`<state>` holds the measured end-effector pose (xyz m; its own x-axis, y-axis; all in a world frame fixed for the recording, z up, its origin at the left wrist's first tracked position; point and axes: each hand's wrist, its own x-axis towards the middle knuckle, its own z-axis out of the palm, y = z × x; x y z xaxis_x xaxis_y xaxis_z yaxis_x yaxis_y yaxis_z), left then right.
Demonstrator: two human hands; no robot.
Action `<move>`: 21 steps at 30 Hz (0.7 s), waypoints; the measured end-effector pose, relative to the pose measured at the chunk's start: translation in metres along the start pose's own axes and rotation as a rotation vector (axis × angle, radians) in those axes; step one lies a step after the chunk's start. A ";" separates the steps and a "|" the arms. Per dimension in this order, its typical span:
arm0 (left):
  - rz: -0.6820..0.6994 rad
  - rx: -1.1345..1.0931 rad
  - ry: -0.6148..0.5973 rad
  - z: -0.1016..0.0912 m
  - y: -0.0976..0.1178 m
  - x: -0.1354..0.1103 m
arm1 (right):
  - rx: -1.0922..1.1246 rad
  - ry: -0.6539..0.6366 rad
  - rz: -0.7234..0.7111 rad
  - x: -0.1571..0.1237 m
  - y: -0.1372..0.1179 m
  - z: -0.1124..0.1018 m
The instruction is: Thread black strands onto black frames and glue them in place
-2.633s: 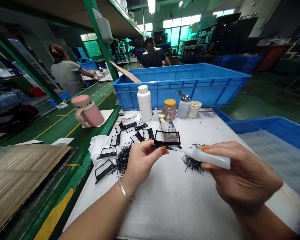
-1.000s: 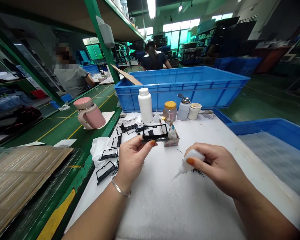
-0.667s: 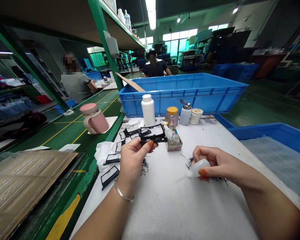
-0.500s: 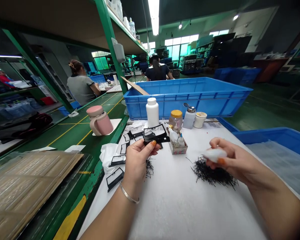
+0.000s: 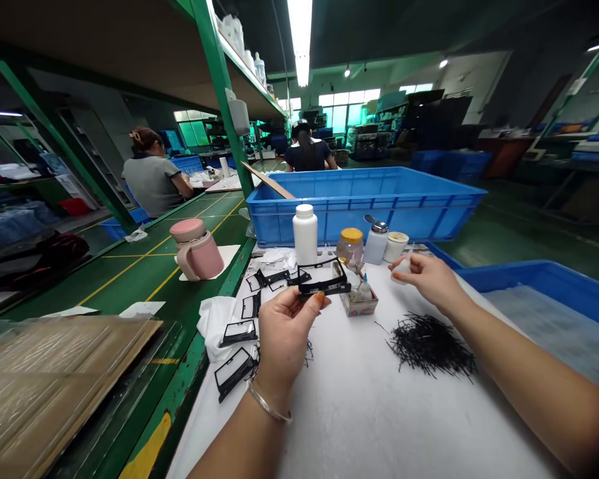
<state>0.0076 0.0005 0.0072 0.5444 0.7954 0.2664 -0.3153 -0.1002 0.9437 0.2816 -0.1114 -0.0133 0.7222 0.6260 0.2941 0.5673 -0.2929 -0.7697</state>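
Nearest me: bare white foam mat [image 5: 369,419] is covering the bench and giving the parts a soft surface. Left hand [image 5: 284,332], with a silver bangle [image 5: 269,409] at the wrist, is pinching one black plastic frame [image 5: 324,287] by its near edge between thumb and fingertips. It's holding the frame up off the mat and roughly level, above the loose parts, probably so the rim is open to work on.

Right hand [image 5: 426,279] is reaching out past the frame, just right of the small box [image 5: 362,305] of little glue bottles. Its fingers are curled into a pinch. Something whitish may be sitting in it, can't tell for sure.

One big pile of thin black strips [image 5: 432,346] is lying under the right forearm, within easy grab. A smaller tuft [image 5: 307,349] is peeking out behind the left hand.

Loose frames [image 5: 234,372] are lining up along the mat's left edge, at least five, some hidden. One white cloth [image 5: 214,316] is lying beside them.

Four containers are standing in a row at the back of the mat, out of the way: white bottle [image 5: 305,234], yellow-lidded jar [image 5: 350,245], pump dispenser [image 5: 376,239], small tub [image 5: 394,245]. One pink mug [image 5: 197,249] is sitting off to the left on the green bench.

There are two blue crates, one [image 5: 364,206] behind the row and one [image 5: 544,279] at right. Two people are sitting far back, in a grey top [image 5: 152,176] and a dark top [image 5: 307,153].
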 end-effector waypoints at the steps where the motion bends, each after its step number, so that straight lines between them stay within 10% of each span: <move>1: 0.001 0.000 -0.001 0.000 0.000 0.000 | -0.080 -0.001 0.007 0.004 0.006 0.006; 8: -0.038 -0.039 -0.008 0.000 -0.001 0.000 | -0.168 -0.007 0.069 0.011 0.025 0.020; 14: -0.033 0.006 -0.018 -0.001 -0.003 0.001 | 0.056 0.453 -0.210 -0.011 -0.025 -0.002; 21: -0.042 0.092 0.007 -0.002 -0.005 0.001 | -0.078 -0.036 -0.298 -0.037 -0.073 0.034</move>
<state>0.0083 0.0027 0.0021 0.5501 0.8042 0.2251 -0.2195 -0.1208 0.9681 0.2005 -0.0888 0.0128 0.5057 0.7175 0.4790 0.7818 -0.1464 -0.6061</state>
